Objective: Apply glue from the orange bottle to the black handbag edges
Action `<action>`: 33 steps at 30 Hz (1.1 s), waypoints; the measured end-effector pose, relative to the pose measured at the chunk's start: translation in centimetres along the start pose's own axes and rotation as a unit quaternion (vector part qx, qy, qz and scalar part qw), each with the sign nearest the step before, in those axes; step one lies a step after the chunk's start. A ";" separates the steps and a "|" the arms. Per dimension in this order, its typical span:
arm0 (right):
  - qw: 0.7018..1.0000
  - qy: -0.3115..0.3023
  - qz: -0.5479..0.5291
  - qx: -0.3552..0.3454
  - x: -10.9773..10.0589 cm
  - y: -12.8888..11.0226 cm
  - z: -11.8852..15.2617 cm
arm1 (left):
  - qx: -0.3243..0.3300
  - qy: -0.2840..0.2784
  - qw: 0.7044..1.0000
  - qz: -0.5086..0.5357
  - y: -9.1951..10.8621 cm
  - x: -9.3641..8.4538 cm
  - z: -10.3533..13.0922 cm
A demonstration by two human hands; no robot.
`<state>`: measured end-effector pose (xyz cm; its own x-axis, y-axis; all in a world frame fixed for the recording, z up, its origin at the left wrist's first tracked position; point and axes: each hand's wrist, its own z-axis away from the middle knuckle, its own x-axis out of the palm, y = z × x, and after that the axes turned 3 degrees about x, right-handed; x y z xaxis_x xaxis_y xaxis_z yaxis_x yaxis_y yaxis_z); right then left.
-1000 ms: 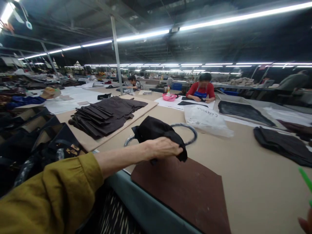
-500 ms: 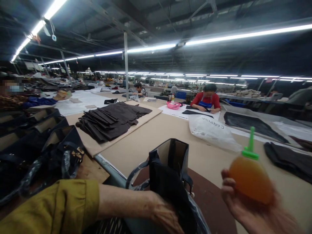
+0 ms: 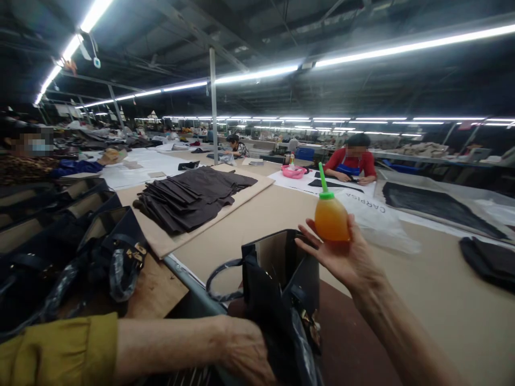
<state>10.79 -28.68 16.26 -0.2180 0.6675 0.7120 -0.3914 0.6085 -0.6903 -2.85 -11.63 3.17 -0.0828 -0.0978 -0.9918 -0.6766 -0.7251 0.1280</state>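
From where I sit at the head view, I have the right hand (image 3: pixel 338 257) raised above the table (image 3: pixel 434 300), fingers and thumb clamped about the lower part of a squeeze bottle (image 3: pixel 330 217) of orange liquid, its green nozzle (image 3: pixel 323 178) pointing up and slightly tilted; two of the fingers reach out to the left, apart from each other. Those fingertips overlap the top edge of a dark handbag (image 3: pixel 261 305) in my view, and I can't tell whether they touch it. The handbag is right in front of me at the near edge of the table, its mouth open and pale lining showing, with a plastic-wrapped handle (image 3: pixel 213 276) looping out on its left. Beneath and beside it I see a brown sheet (image 3: pixel 346 332). My left hand (image 3: pixel 245 346) is against the near left side of the handbag; its fingertips are hidden, so I can't say how they are closed. More dark bags (image 3: pixel 96 257) stand in rows to my left, a stack of dark pieces (image 3: pixel 193 195) lies beyond, and a co-worker in red (image 3: pixel 356 161) sits across the table.
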 end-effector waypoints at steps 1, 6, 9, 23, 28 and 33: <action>1.000 0.000 0.008 -0.013 -0.3 -0.3 0.2 | 0.064 -0.002 0.998 -0.007 -0.2 -0.8 0.7; 0.997 0.054 -0.002 -0.049 -1.7 -2.2 2.7 | 0.155 0.046 0.986 -0.031 -1.2 -4.1 4.5; 0.994 0.088 -0.037 -0.049 -2.0 -2.4 3.9 | -0.035 0.018 0.993 0.111 -1.3 -5.9 5.9; 0.994 0.061 -0.068 -0.054 -2.1 -1.5 3.8 | -0.209 0.202 0.949 0.124 4.9 -10.0 -4.0; 0.992 0.096 -0.060 -0.056 -1.8 -2.7 5.9 | -0.185 0.123 0.947 0.230 2.5 -9.6 -4.8; 0.988 0.144 -0.057 -0.031 -1.2 -3.3 8.3 | -0.032 0.093 0.987 0.129 0.8 -12.2 -2.8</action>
<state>4.89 -35.03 18.77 0.0904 0.6821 0.7257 -0.3414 0.7057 -0.6208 -0.37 -12.92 15.39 -0.1057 -0.4035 -0.9089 -0.6024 -0.7012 0.3813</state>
